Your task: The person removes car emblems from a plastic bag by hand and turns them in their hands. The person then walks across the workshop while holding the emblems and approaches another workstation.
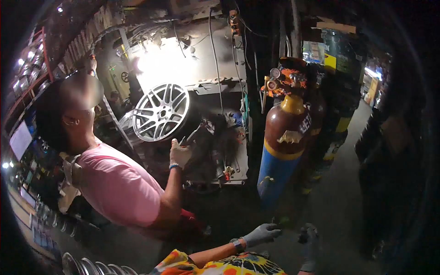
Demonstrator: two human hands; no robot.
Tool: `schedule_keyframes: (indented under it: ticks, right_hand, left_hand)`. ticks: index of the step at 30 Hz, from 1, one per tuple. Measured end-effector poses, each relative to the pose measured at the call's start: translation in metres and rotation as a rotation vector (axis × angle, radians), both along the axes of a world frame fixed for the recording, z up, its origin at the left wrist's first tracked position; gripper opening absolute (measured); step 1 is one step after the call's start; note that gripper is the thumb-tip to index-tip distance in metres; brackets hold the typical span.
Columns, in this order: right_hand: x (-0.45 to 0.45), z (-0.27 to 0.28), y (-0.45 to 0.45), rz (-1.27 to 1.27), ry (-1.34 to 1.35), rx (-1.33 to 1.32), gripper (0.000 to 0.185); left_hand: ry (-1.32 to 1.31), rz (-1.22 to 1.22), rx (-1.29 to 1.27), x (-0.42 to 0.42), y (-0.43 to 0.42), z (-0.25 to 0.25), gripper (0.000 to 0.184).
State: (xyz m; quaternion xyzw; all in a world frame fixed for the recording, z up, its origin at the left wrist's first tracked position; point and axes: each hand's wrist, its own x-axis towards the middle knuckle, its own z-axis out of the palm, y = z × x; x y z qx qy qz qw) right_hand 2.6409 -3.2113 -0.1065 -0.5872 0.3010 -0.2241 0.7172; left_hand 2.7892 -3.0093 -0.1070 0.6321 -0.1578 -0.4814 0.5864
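Observation:
My left hand (262, 234), in a grey glove with a watch at the wrist, reaches out low in the view. Its fingers are pressed together, with a small thin thing at their tips too small to name. My right hand (311, 245), also gloved, is raised to the right of it in deep shadow. Its fingers look curled at a dark shape that I cannot make out. Both hands are apart from each other, in front of and below a tall gas cylinder (280, 167) painted blue and brown with a yellow band.
A person in a pink shirt (121, 185) stands at left, one gloved hand (179, 154) holding a thin tool near a silver wheel rim (162, 112) on a lit bench. Gauges (273, 79) top the cylinder. More rims (94, 266) lie at lower left. A dim aisle (350, 146) runs right.

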Motion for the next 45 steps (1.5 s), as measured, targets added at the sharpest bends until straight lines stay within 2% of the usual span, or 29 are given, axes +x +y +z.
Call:
schedule_keyframes:
  ticks: [3,7,9,11,12,14,16,18,20,21,24,25,28,30,35,38,40,43,45]
  right_hand:
    - [0.015,0.021,-0.045,-0.009,-0.006,0.094,0.029]
    - [0.033,0.007,-0.094,0.041,-0.032,0.099,0.029]
    - [0.038,-0.002,-0.107,0.100,-0.081,0.326,0.029]
    - [0.044,-0.010,-0.112,0.141,-0.014,0.298,0.029]
    - [0.047,-0.015,-0.113,0.174,0.047,0.266,0.029]
    - [0.051,-0.021,-0.110,0.178,0.029,0.276,0.030]
    - [0.053,-0.027,-0.112,0.191,0.017,0.289,0.030]
    - [0.061,-0.030,-0.117,0.261,-0.013,0.404,0.030]
    - [0.076,-0.024,-0.119,0.216,0.038,0.357,0.030]
    - [0.085,-0.017,-0.120,0.165,0.058,0.311,0.030]
    - [0.104,0.011,-0.125,0.145,0.024,0.199,0.030]
    - [0.109,0.015,-0.129,0.147,0.037,0.195,0.030]
    - [0.126,0.025,-0.140,0.108,0.065,0.218,0.030]
    - [0.131,0.032,-0.142,0.090,0.020,0.233,0.028]
    - [0.142,0.003,-0.161,0.175,0.065,0.244,0.026]
    - [0.149,-0.003,-0.165,0.226,0.062,0.254,0.024]
    - [0.154,-0.002,-0.170,0.243,0.044,0.268,0.024]
    - [0.154,0.001,-0.191,0.297,0.034,0.258,0.027]
    - [0.151,0.001,-0.215,0.378,0.036,0.134,0.032]
  left_hand:
    - [-0.018,-0.004,0.046,0.004,-0.029,-0.001,0.041]
    - [0.004,0.071,0.133,0.000,-0.049,0.002,0.042]
    - [0.028,0.073,0.106,0.005,-0.063,-0.016,0.041]
    - [0.057,0.056,0.076,0.012,-0.074,-0.037,0.040]
    - [-0.079,0.030,0.038,0.016,-0.080,-0.049,0.038]
    - [-0.189,0.017,-0.008,0.012,-0.094,-0.051,0.036]
    - [-0.045,0.068,0.105,0.022,-0.104,-0.023,0.034]
    - [-0.047,0.080,0.067,0.034,-0.111,-0.018,0.034]
    - [-0.146,-0.020,0.132,0.052,-0.126,-0.029,0.037]
    - [-0.075,0.081,0.152,0.054,-0.132,-0.024,0.042]
    - [-0.130,0.086,0.141,0.075,-0.145,-0.027,0.047]
    - [-0.194,0.050,0.138,0.084,-0.148,-0.024,0.049]
    - [-0.112,0.046,0.119,0.097,-0.153,0.000,0.052]
    - [-0.121,0.068,0.075,0.101,-0.162,-0.014,0.051]
    - [-0.138,0.092,0.080,0.104,-0.174,-0.030,0.049]
    - [-0.096,0.119,0.110,0.105,-0.173,-0.017,0.047]
    - [-0.169,0.103,0.143,0.106,-0.176,-0.013,0.048]
    - [-0.158,0.187,0.085,0.098,-0.195,-0.026,0.050]
    - [-0.196,0.233,0.098,0.090,-0.215,-0.037,0.048]
